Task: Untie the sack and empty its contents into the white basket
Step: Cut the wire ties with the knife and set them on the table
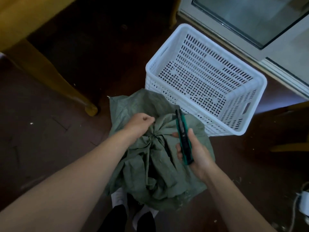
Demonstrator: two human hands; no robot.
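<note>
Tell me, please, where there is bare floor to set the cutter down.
Bare floor lies left of the sack, up to the wooden leg. Another patch sits right of the right hand, below the white basket. Between sack and basket it is crowded.

The dark brown floor [50, 139] carries the green sack [150, 164], gathered at its neck, with the white basket [205, 77] just beside its far side, touching or nearly so. A yellow wooden furniture leg [50, 77] stands on the floor to the left, well apart from both.
</note>
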